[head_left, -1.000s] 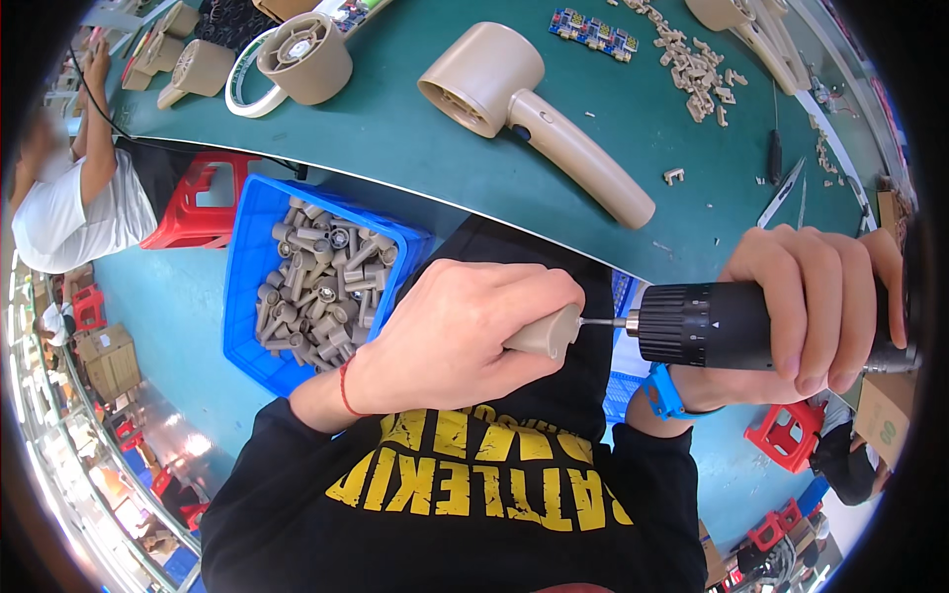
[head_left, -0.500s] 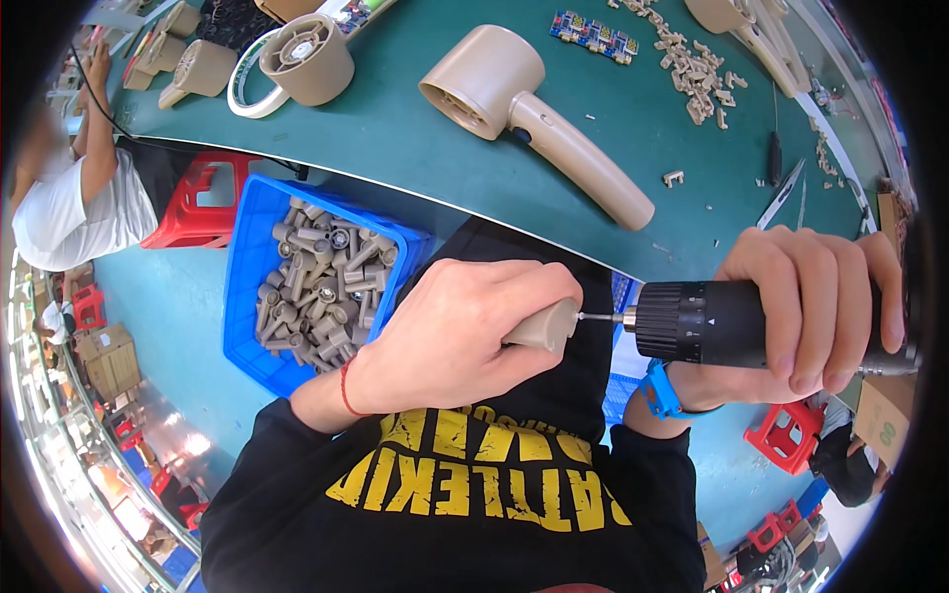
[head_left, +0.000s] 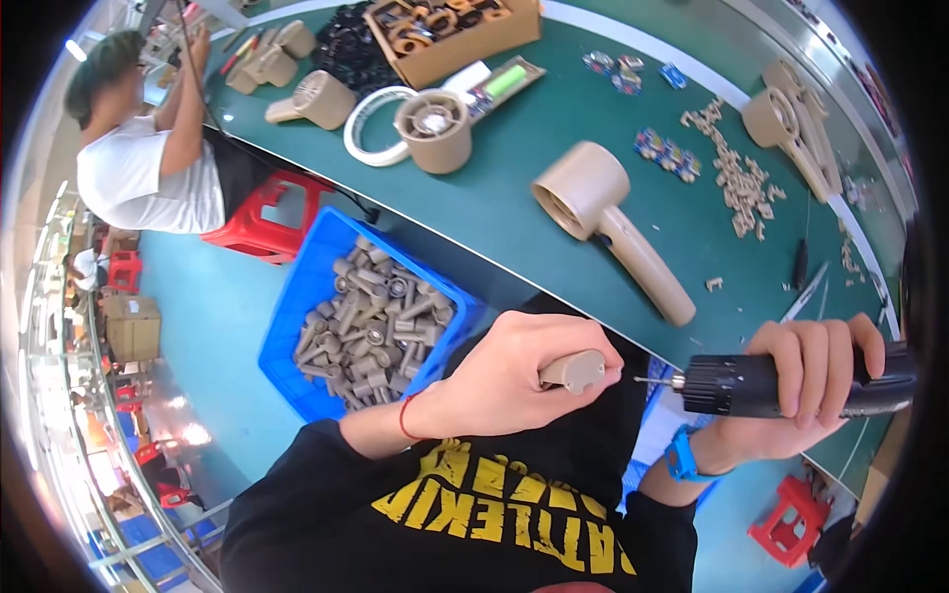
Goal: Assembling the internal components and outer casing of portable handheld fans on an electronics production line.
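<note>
My left hand [head_left: 519, 371] is closed round a beige plastic part [head_left: 577, 373], whose flat end cap with small holes points up past my fingers. The rest of it is hidden in the hand. My right hand [head_left: 816, 371] wraps a black electric screwdriver [head_left: 727, 383], held level with its thin bit [head_left: 652, 381] pointing left. The bit's tip is a short gap away from the beige part. On the green table [head_left: 474, 212] beyond my hands lies a beige hairdryer-shaped housing [head_left: 647, 267] with a round head and long handle.
A blue bin [head_left: 282, 341] full of small beige parts stands at the left. Along the table are a tape roll [head_left: 361, 128], a round housing [head_left: 440, 148], a cardboard box [head_left: 465, 54], scattered small clips [head_left: 741, 183], circuit boards [head_left: 667, 155] and tweezers [head_left: 806, 292]. A co-worker [head_left: 148, 158] sits far left.
The screwdriver bit was touching the end of the beige part and has now drawn away to the right. The part's end has turned upward. The whole view has shifted.
</note>
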Available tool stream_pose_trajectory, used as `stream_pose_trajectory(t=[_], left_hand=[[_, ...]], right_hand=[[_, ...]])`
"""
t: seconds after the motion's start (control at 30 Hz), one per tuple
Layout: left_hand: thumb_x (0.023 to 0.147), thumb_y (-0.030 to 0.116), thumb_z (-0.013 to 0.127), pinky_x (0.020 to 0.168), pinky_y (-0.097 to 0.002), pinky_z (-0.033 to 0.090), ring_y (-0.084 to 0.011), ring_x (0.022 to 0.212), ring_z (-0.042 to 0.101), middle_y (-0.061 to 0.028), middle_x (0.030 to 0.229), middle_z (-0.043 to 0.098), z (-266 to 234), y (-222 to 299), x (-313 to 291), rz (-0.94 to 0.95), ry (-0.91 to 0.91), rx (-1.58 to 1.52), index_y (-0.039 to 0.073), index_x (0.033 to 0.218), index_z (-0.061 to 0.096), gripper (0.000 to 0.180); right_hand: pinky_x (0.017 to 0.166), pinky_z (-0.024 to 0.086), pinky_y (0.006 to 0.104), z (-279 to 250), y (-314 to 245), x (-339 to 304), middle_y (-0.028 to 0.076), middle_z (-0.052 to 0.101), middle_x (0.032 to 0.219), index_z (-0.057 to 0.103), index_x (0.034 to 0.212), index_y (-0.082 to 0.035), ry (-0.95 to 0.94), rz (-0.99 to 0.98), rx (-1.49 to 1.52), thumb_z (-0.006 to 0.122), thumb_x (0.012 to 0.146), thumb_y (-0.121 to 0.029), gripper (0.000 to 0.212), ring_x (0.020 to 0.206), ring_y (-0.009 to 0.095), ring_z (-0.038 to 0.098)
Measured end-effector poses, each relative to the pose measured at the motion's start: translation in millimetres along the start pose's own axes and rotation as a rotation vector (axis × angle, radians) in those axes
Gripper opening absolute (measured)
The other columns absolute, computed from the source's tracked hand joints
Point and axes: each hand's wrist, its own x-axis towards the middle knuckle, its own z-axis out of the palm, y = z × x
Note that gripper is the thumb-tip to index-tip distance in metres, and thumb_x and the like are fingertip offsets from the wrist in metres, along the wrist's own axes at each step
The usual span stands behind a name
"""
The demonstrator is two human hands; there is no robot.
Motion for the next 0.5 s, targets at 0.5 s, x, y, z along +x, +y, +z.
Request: stream_pose_trajectory(t=[0.5], left_hand=[[0.083, 0.005, 0.067, 0.06, -0.0276, 0.046, -0.0183, 0.065, 0.061, -0.0093, 0.074, 0.063, -85.2, -7.9, 29.4, -0.027, 0.442, 0.675, 0.003, 0.089, 0.062, 0.008]], right_hand=[[0.053, 0.032, 0.0185, -18.5, -169.5, -23.5, 0.004, 0.046, 0.065, 0.049, 0.105, -0.003, 0.35, -0.169, -1.243, 0.035, 0.098, -0.04, 0.04, 0.057, 0.01, 0.042]])
